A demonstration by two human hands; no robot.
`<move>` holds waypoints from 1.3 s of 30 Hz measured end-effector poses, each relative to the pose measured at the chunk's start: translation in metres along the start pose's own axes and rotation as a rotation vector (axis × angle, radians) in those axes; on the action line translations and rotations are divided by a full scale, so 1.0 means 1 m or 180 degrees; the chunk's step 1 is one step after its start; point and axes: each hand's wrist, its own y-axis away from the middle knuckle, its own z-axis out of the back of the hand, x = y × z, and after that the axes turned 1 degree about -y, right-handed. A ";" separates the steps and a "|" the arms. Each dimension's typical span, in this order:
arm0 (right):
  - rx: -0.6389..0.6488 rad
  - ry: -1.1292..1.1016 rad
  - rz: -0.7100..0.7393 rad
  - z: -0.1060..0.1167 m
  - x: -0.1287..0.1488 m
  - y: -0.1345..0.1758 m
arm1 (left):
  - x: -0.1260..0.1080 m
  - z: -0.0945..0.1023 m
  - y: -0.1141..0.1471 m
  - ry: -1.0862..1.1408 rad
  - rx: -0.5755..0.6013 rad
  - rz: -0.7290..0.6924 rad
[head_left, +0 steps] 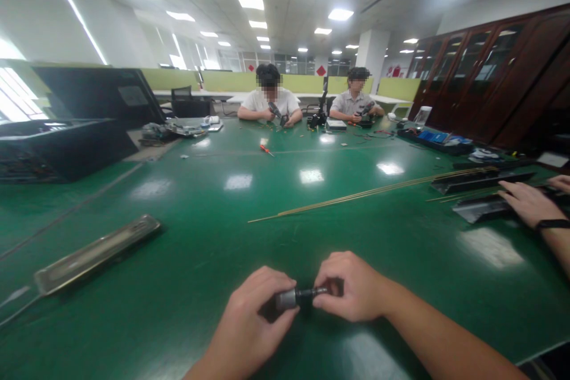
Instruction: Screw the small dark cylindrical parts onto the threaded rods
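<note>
Low in the middle of the view, a small cylindrical part (287, 300) lies level between my two hands. It has a grey, thicker left end, a black middle and a thin metallic right end. My left hand (253, 309) grips the thick end between thumb and fingers. With thumb and fingertips, my right hand (350, 288) pinches the thin end. The palms hide some of the part, and its exact kind cannot be made out. Below it is the green tabletop (191, 285).
A metal bar-shaped case (98, 252) lies at left. Thin brass-coloured rods (356, 193) stretch toward black metal channels (485, 205), where a co-worker's hand (532, 202) rests. A red screwdriver (266, 149) lies farther back. Two people sit opposite, holding power-drill-like tools (276, 111).
</note>
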 end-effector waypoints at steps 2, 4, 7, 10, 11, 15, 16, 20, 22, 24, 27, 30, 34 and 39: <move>-0.0025 -0.0022 -0.0026 0.000 -0.001 0.000 | 0.001 0.000 0.001 -0.0029 0.0019 0.0028; -0.0033 -0.0061 -0.0050 0.000 -0.002 0.000 | 0.002 0.000 0.001 -0.0056 0.0029 0.0048; -0.0037 -0.0086 -0.0062 -0.001 -0.003 0.000 | 0.003 -0.001 0.001 -0.0058 0.0008 0.0049; -0.0065 -0.0076 -0.0066 0.000 -0.003 0.000 | 0.003 0.000 0.001 -0.0053 -0.0024 0.0033; -0.0069 -0.0077 -0.0061 0.000 -0.002 0.000 | 0.003 0.000 0.000 -0.0051 -0.0022 0.0031; -0.0096 -0.0112 -0.0039 0.002 -0.002 0.000 | 0.002 0.002 0.000 -0.0067 -0.0055 0.0016; -0.0098 -0.0115 -0.0040 0.003 -0.002 0.000 | 0.002 0.002 0.000 -0.0074 -0.0061 0.0017; -0.0091 -0.0087 -0.0071 0.003 -0.003 0.000 | 0.004 0.002 0.001 -0.0080 0.0002 0.0078; -0.0094 -0.0088 -0.0075 0.003 -0.004 0.000 | 0.005 0.003 0.001 -0.0079 0.0018 0.0101; -0.0101 -0.0119 -0.0072 0.003 -0.004 0.000 | 0.006 0.003 0.001 -0.0087 0.0001 0.0105; -0.0107 -0.0162 -0.0110 0.004 -0.004 0.000 | 0.006 0.003 0.001 -0.0114 -0.0026 0.0101; -0.0079 -0.0175 -0.0147 0.005 -0.004 0.000 | 0.004 0.004 0.000 -0.0161 -0.0010 0.0117; -0.0021 -0.0291 -0.0190 0.007 -0.007 -0.001 | 0.004 0.008 -0.001 -0.0341 -0.0110 0.0251; 0.0199 -0.0394 -0.0365 0.004 -0.015 -0.001 | 0.017 0.018 -0.005 -0.0561 -0.0310 0.0740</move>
